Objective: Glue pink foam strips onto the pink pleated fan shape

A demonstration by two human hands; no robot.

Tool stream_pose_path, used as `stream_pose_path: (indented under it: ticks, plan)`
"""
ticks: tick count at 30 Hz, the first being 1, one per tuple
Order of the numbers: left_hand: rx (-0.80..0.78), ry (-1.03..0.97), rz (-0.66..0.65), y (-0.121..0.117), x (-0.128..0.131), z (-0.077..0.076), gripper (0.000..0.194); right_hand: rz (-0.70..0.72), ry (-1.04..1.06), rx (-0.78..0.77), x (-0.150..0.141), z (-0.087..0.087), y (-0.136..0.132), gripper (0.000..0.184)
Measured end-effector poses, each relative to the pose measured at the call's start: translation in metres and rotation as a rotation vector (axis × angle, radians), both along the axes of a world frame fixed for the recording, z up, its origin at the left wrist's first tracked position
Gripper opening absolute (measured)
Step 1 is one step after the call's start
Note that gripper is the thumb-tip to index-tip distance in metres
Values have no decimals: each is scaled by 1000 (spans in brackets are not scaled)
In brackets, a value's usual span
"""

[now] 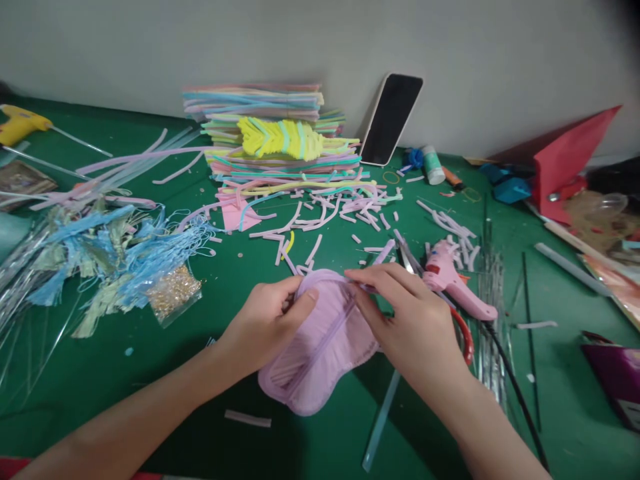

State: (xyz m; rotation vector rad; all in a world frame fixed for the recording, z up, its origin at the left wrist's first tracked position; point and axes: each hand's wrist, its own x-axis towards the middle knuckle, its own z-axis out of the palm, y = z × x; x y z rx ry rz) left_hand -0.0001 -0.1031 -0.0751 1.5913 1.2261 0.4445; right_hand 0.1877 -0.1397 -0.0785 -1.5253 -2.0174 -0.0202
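Observation:
A lilac wing-shaped piece [320, 353] made of straws laid side by side lies on the green table [150, 373] in front of me. My left hand [267, 327] grips its upper left edge, fingers curled over the rim. My right hand [407, 320] pinches a lilac straw [383, 253] against the piece's top edge, thumb and forefinger pressed together. A pink glue gun [457, 280] lies just right of my right hand, its black cord running toward me.
Stacked pastel straws [260, 107] with a yellow straw piece [280, 137] stand at the back. Cut straw bits litter the middle. A phone [393, 120] leans on the wall. Blue tassels [100, 247] and a bag of gold bits [173, 293] lie left. Red paper [570, 160] sits right.

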Motion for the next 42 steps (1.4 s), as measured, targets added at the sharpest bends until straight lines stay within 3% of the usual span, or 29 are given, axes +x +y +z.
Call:
stream_pose_path:
  ticks: [11, 20, 26, 33, 42]
  plan:
    - [-211, -129, 4, 3, 0, 5, 16, -23, -9, 11, -5, -1, -11, 22]
    - [-77, -17, 60, 5, 0, 4, 30, -2, -97, -27, -9, -5, -16, 28]
    - [-83, -40, 39, 5, 1, 3, 22, -2, -103, -45, -12, -4, -19, 26]
    - [-148, -126, 38, 6, 3, 4, 31, 26, -134, -51, -17, 0, -24, 27]
    - [-16, 39, 46, 6, 1, 1, 35, 15, -106, -31, -16, -2, -31, 22]
